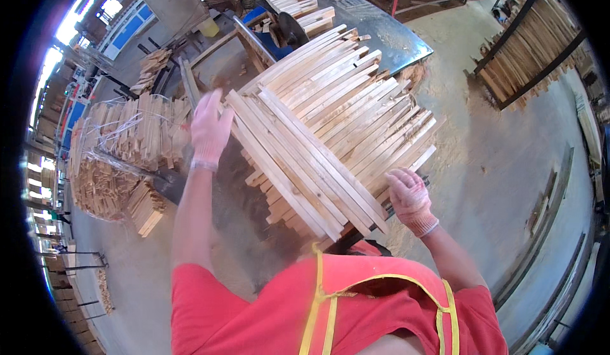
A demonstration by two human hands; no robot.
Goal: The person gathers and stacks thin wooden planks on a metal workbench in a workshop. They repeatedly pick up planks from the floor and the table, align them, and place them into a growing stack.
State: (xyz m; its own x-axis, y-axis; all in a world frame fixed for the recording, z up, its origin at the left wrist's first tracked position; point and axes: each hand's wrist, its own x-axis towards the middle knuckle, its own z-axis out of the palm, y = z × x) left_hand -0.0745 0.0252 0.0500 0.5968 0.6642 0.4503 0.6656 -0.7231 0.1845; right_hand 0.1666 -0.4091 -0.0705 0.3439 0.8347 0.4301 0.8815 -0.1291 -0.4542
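Observation:
A stack of pale wooden strips [362, 110] lies in front of me. Several longer strips [298, 158] rest slantwise across its near side, roughly side by side. My left hand [211, 129], in a pale pinkish glove, is raised at the far left ends of these strips. Its fingers are stretched out with the thumb apart, and nothing shows in it. On the right, my gloved right hand [410, 196] is at the stack's edge, close to the strips' near ends. Its fingers are curled together; what they hold, if anything, is hidden.
A dark round blade [292, 29] stands beside a metal-topped table [397, 40] beyond the stack. Bundled wood pieces [121, 145] in clear wrap sit at left. A rack of strips [534, 43] stands far right. Long dark bars [540, 228] lie along the right floor.

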